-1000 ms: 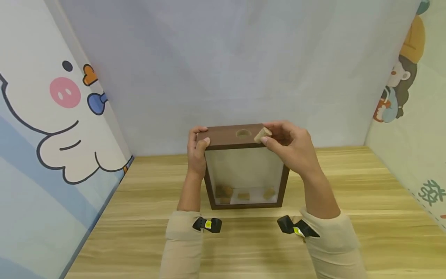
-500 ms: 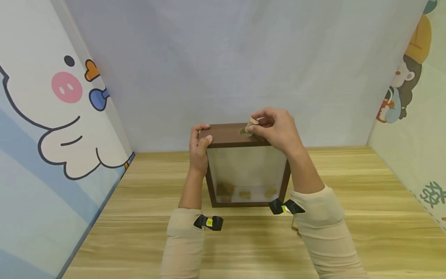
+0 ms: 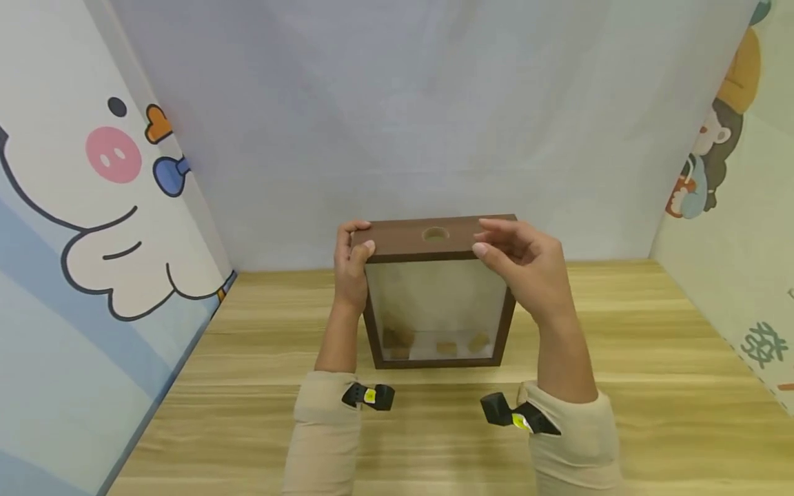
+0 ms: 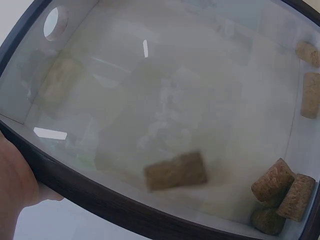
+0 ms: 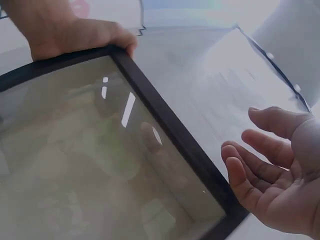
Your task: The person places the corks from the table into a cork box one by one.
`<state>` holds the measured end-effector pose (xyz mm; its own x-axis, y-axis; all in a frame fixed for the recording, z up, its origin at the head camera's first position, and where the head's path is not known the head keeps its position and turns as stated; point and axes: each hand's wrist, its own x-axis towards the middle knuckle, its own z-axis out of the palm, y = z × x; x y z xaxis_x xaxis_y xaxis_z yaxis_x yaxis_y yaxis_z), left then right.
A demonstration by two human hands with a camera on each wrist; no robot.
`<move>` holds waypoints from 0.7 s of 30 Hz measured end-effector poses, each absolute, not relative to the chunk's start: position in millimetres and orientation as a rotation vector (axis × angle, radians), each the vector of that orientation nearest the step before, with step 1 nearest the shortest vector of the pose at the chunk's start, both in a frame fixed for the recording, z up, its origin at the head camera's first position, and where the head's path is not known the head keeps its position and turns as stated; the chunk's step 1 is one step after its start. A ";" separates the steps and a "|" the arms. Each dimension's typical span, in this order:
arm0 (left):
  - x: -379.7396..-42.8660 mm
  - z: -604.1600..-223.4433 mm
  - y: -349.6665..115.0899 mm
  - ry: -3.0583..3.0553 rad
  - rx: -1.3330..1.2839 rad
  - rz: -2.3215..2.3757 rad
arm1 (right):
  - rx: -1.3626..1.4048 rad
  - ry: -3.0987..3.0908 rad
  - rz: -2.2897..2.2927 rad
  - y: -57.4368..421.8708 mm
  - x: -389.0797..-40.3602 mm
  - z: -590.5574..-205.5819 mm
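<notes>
A: What has changed in the last half-second?

B: The right hand (image 3: 528, 267) has let go of the cork (image 4: 176, 171) that it pinched at the round hole (image 3: 435, 235) in the top of the brown box (image 3: 397, 240). In the head view that hand now sits at the right end of the box's top, right of centre in the frame, thumb and fingers parted and holding nothing. Whether its fingertips touch the box cannot be told.

A: Where is the cork now?

B: Inside the box. The left wrist view shows it blurred, low and near the middle of the frame, apart from the other corks; the blur suggests a fall in progress. A cluster of corks (image 4: 296, 197) occupies the lower right, and a pair of corks (image 4: 311, 95) the right edge.

A: And the left hand (image 3: 352, 272)?

B: Its grip on the box's left end is unchanged, thumb over the near edge of the top, fingers over the far edge. The box stands upright on the wooden table (image 3: 248, 413), mid-frame.

A: What does this mean for the work?

B: Judged from these views, the cork has cleared the hole, so this insertion is done and the right hand is free, while the left steadies the box.
</notes>
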<state>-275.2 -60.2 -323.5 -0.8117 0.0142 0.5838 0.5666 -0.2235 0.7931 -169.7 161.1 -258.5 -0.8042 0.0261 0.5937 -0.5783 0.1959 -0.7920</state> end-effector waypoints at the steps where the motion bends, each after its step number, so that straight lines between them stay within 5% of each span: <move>1: -275.4 -323.3 -60.1 -1.671 -0.685 -2.096 | 0.513 -1.966 1.675 164.1 -163.9 -262.8; 21: -274.3 -322.4 -61.4 -1.683 -0.683 -2.098 | 0.583 -2.593 1.497 236.3 -119.0 -327.7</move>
